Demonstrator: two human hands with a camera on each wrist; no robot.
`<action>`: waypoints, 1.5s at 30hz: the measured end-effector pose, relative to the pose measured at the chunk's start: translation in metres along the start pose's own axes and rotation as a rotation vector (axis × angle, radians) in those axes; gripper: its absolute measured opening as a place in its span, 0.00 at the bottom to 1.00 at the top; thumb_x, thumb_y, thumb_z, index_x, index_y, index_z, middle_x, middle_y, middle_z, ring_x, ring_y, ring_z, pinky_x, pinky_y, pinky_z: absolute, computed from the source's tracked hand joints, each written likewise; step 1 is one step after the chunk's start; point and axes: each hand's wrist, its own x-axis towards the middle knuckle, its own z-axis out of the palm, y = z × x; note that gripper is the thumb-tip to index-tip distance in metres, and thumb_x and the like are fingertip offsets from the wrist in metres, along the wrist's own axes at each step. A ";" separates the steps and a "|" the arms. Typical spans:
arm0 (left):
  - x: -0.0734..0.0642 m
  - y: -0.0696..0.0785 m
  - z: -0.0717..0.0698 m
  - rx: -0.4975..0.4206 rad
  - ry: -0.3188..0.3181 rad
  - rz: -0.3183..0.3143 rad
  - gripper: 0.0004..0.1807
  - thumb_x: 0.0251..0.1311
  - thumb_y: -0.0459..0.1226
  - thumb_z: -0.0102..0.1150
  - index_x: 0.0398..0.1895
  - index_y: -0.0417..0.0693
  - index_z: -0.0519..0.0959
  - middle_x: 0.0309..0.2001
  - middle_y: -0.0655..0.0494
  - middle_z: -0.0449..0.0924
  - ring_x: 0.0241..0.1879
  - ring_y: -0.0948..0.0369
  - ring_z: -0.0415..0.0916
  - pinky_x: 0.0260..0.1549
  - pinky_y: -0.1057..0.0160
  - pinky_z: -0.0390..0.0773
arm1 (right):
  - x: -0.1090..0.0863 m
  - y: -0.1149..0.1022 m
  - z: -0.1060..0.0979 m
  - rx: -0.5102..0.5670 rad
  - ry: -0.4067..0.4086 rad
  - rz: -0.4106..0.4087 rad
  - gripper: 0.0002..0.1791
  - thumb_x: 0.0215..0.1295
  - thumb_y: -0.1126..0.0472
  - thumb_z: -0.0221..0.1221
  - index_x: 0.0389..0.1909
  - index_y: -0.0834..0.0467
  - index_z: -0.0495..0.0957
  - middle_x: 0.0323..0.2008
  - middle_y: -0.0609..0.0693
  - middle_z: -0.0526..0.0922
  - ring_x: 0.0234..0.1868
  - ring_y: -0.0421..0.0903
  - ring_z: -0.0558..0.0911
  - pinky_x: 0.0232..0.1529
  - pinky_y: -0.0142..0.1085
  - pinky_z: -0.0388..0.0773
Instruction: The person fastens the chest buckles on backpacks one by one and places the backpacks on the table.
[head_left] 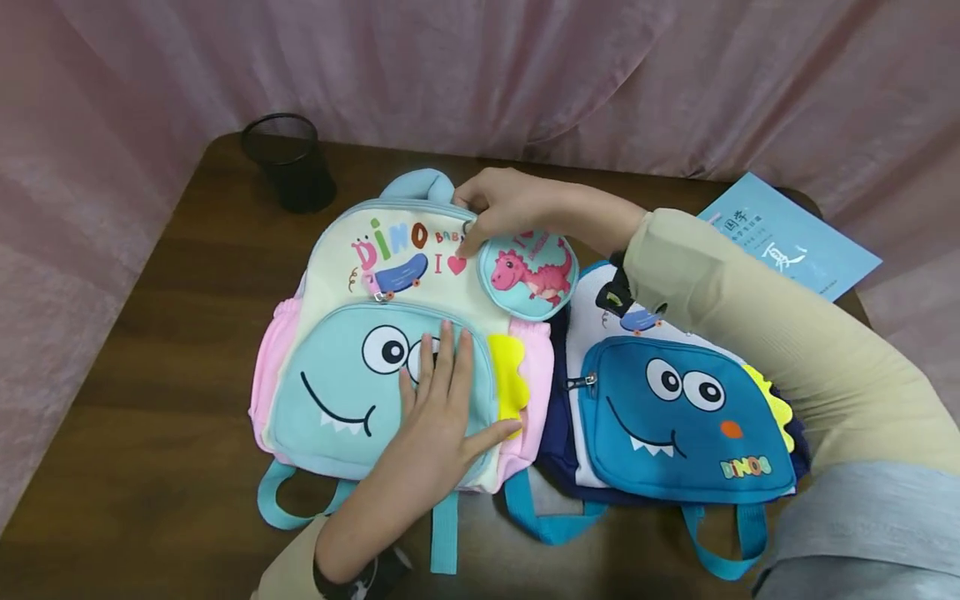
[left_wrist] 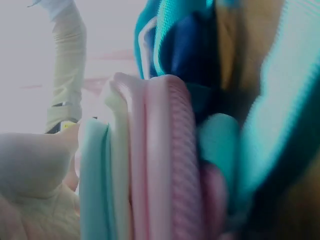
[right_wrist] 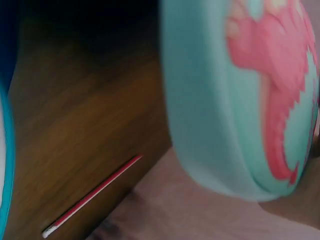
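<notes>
A cream and mint dinosaur backpack lies face up on the table. My left hand rests on its mint front pocket, fingers straight and thumb spread toward the yellow spikes. At the upper right edge my right hand grips the backpack, with fingers at the zipper rim and thumb over the front near the red heart. A small metal ring shows between thumb and fingers. Beside this hand hangs a round mint pouch with a pink dinosaur; it fills much of the right wrist view.
A blue dinosaur backpack lies close on the right, under my right forearm. At the back left stands a black mesh pen cup. A light blue booklet lies at the back right. The right wrist view shows a red and white pencil.
</notes>
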 end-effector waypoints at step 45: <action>-0.004 -0.068 -0.011 -2.048 0.271 0.612 0.26 0.59 0.40 0.55 0.57 0.36 0.65 0.55 0.44 0.70 0.57 0.51 0.67 0.53 0.54 0.72 | -0.086 -0.089 0.092 0.680 0.844 -0.835 0.15 0.55 0.65 0.62 0.44 0.62 0.75 0.42 0.51 0.75 0.43 0.48 0.73 0.45 0.40 0.72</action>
